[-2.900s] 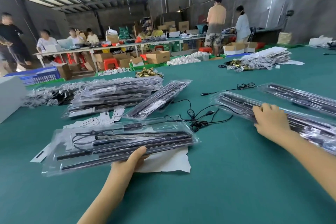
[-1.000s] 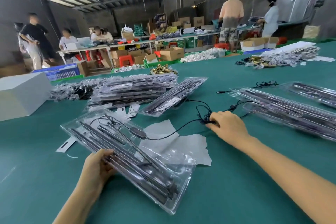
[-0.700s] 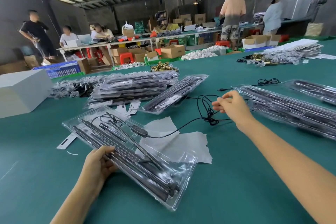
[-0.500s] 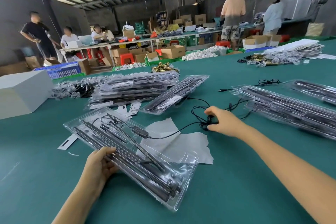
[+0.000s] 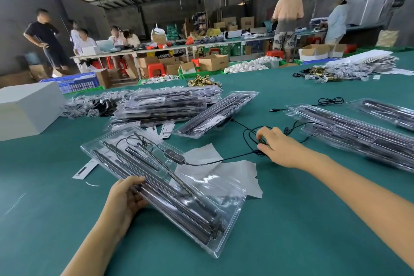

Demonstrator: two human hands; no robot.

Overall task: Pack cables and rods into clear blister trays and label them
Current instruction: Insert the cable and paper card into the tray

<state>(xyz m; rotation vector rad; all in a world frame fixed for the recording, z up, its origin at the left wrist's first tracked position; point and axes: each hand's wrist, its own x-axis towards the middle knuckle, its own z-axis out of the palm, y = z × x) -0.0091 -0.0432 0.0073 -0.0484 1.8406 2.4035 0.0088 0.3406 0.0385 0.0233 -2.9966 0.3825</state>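
Left hand (image 5: 127, 197) grips the near long edge of the open blister tray (image 5: 165, 188), thumb on top, tilting it up off the green table (image 5: 291, 242); right hand (image 5: 280, 148) has fingers curled onto the loose black cable (image 5: 215, 160), pinching the bunched part just beyond the tray. Progress, judged: rods (image 5: 156, 184) already sit in the tray, several dark ones, exact count unclear; inline controller (image 5: 174, 155) rests on the tray's far side, but most of the cable trails out onto the table, so coiling it in, closing and labelling are left for this unit. Two pieces of white backing paper (image 5: 233, 172) lie under and beside the tray. One label strip (image 5: 84, 170) to the left of it, a few more labels (image 5: 167, 129) farther back. Next out: one packed tray (image 5: 215, 114) leaning on a stack of finished trays (image 5: 165, 107), roughly eight or more, can't count exactly. Right side: one pile of filled trays (image 5: 358, 134), another tray (image 5: 389, 112) behind it, one more coiled cable (image 5: 329, 102). One white box (image 5: 26, 110) at far left. Five or so people at the back tables, two standing at right.
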